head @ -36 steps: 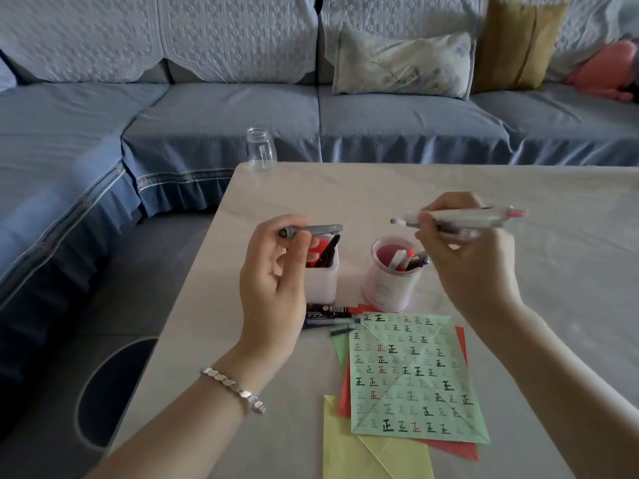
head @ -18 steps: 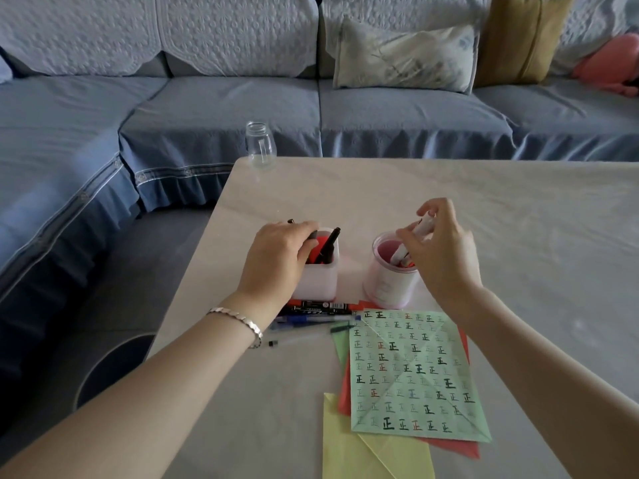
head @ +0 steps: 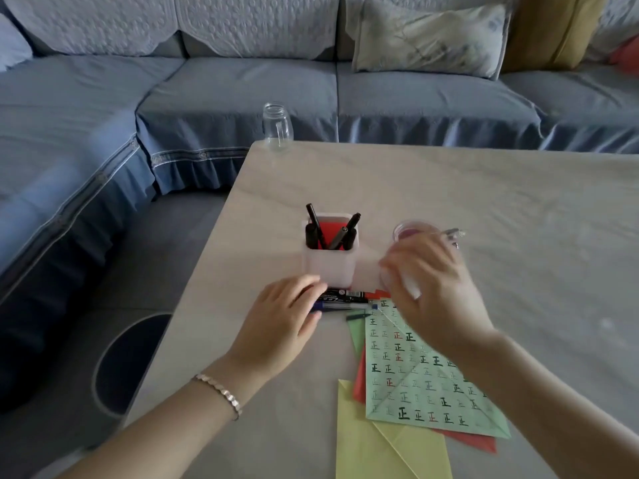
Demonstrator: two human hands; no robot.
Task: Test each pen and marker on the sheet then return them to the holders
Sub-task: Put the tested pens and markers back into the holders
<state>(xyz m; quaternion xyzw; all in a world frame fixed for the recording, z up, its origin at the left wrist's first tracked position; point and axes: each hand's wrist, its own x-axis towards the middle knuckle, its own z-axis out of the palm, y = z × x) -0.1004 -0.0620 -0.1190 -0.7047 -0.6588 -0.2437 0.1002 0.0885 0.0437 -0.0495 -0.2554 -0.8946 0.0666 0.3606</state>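
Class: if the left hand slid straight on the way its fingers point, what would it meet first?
Probably the black marker and blue pen lying before the white holder; whether fingers of the left hand touch them is unclear.

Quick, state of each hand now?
Left hand: open, fingers resting on the black and blue pens lying loose.
Right hand: motion-blurred, cannot tell.

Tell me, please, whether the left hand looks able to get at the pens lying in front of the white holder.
Probably yes: the left hand rests its fingertips on the loose pens, nothing lies between, and the white holder stands behind them.
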